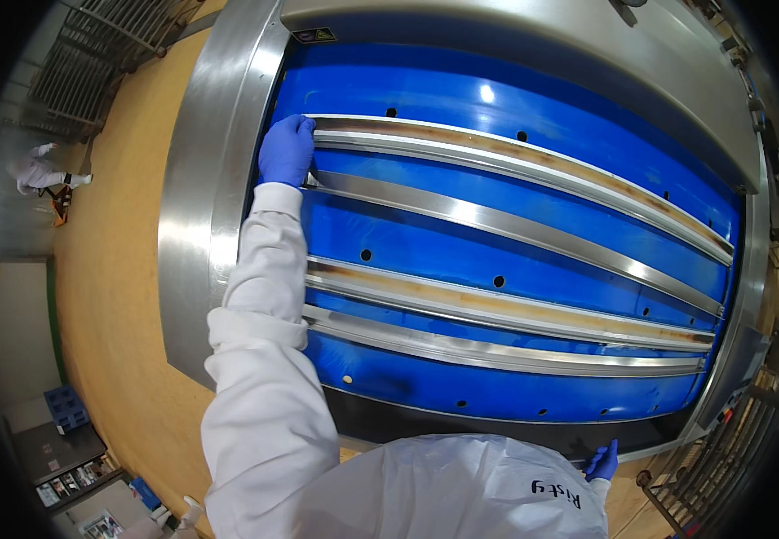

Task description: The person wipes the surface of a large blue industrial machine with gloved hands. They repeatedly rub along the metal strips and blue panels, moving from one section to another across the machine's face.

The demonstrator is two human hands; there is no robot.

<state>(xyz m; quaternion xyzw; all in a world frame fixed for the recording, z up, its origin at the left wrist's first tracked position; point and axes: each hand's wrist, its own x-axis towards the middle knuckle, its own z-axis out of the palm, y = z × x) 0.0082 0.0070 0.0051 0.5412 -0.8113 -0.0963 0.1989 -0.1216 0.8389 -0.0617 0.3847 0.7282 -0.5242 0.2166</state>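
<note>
My left hand [287, 151], in a blue glove, is closed around the left end of the upper long metal bar [524, 162], whose top face is stained brown. The bar spans a blue machine surface [423, 222] dotted with dark round holes. Just below it runs a plain steel strip [470, 214], its left end close to my wrist. Farther down are a second brown-stained bar [497, 303] and another steel strip [497, 347], their left ends hidden by my sleeve. My gloved right hand [603, 461] is beside the machine's front edge, fingers apart, holding nothing visible.
A wide steel side frame [194, 222] borders the blue surface on the left, and a curved metal cover [565, 54] arches over its far side. Wire racks [720, 445] stand at lower right. Across the tan floor [127, 269], another person [42, 172] is beside an orange pallet jack [61, 204].
</note>
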